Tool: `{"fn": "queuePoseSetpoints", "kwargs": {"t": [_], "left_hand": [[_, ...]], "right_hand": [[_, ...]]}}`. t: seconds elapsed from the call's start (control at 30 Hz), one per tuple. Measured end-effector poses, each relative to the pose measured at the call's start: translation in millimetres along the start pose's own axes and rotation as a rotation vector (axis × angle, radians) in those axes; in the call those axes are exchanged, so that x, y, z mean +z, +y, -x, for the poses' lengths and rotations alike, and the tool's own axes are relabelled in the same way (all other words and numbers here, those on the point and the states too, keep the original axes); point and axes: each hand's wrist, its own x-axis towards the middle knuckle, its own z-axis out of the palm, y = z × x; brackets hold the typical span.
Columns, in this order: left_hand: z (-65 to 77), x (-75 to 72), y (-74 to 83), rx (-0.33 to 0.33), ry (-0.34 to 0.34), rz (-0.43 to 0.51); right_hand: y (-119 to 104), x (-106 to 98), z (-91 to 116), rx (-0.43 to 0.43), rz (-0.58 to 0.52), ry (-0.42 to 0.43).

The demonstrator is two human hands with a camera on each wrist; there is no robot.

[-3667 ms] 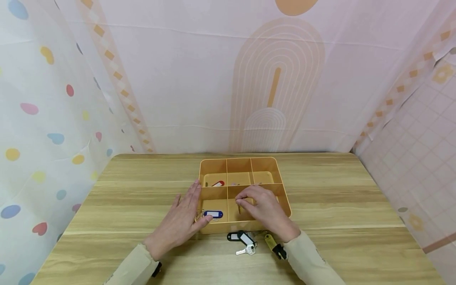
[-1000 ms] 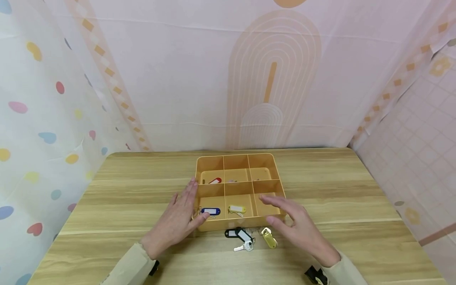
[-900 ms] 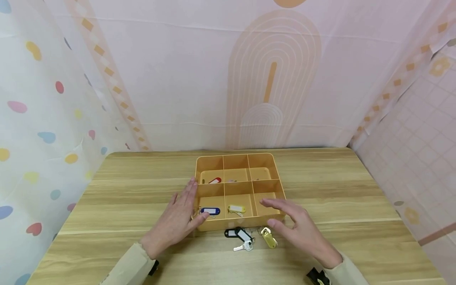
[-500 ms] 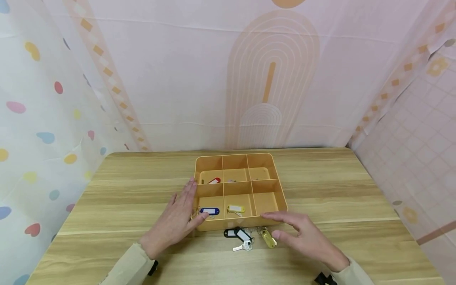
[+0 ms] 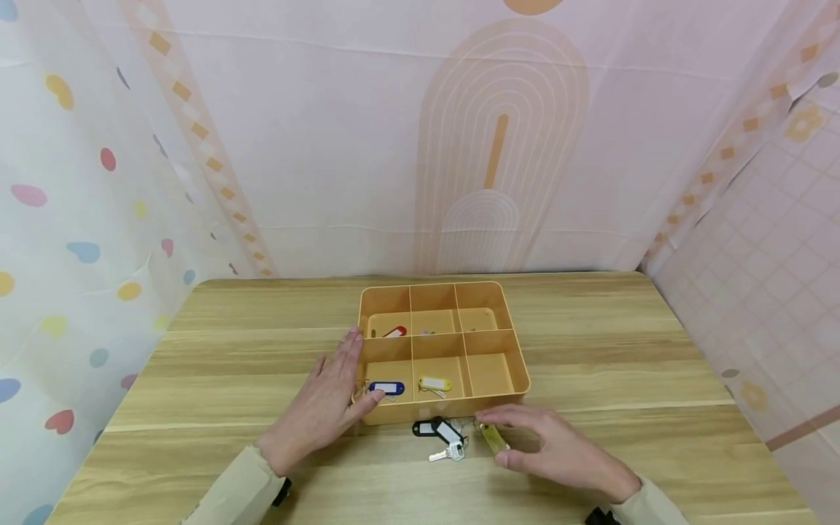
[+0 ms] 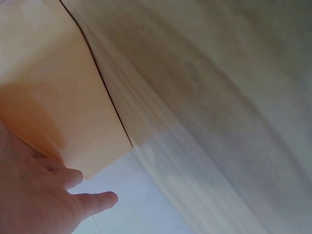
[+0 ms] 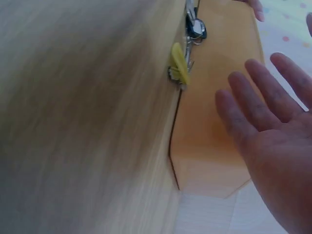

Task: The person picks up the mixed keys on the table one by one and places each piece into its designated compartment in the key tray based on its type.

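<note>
A yellow six-compartment box point(image 5: 436, 413) sits on the wooden table. My left hand point(image 5: 321, 415) rests against its left wall, fingers extended and thumb over the front left corner; the left wrist view shows this hand point(image 6: 39, 195) at the box side. On the table in front of the box lies a yellow key tag point(image 5: 494, 439). My right hand point(image 5: 558, 445) hovers around that tag, index finger beyond it and thumb on its near side, no grip visible. In the right wrist view, straight fingers stand apart from the yellow tag point(image 7: 179, 63).
Black key tags point(image 5: 449, 432) and a silver key point(image 5: 448, 453) lie left of the yellow tag. Inside the box are a blue tag point(image 5: 387, 388), another yellow tag point(image 5: 434, 383) and a red tag point(image 5: 395, 332). A patterned cloth point(image 5: 328, 146) hangs behind the table.
A yellow key tag that my right hand held over the front middle compartment now lies in it. The right hand has withdrawn and lowered to the tag on the table. My left hand stays put.
</note>
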Motion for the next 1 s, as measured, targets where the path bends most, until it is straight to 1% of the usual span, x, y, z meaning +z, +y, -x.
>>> {"fn": "queuePoseSetpoints", "kwargs": {"t": [0.07, 0.17, 0.33, 0.5, 0.57, 0.73, 0.83, 0.93, 1.0], "left_hand": [[-0.3, -0.4, 0.2, -0.001, -0.001, 0.001], [-0.5, -0.6, 0.9, -0.006, -0.012, 0.008], [-1.1, -0.8, 1.5, -0.012, -0.023, 0.018], [-2.0, 0.0, 0.5, -0.010, -0.016, 0.014], [-2.1, 0.0, -0.1, -0.010, -0.016, 0.013], [-2.1, -0.7, -0.2, -0.004, -0.013, 0.014], [-1.9, -0.8, -0.4, 0.000, -0.009, 0.011], [-1.3, -1.6, -0.3, 0.000, -0.018, 0.006], [-0.8, -1.9, -0.4, -0.002, -0.024, 0.005]], "right_hand": [[2.0, 0.7, -0.3, 0.018, 0.014, -0.025], [5.6, 2.6, -1.3, 0.019, 0.051, -0.055], [9.1, 5.0, -3.4, 0.035, 0.107, -0.081], [10.2, 4.2, -5.8, 0.072, 0.120, -0.107], [10.9, 3.8, -6.4, 0.067, 0.112, -0.113], [13.2, 2.8, -7.4, 0.007, 0.061, -0.133], [12.5, 2.5, -8.2, 0.004, 0.067, -0.123], [11.3, 4.2, -9.2, 0.011, 0.124, -0.092], [10.6, 6.5, -10.0, -0.003, 0.174, -0.069]]}}
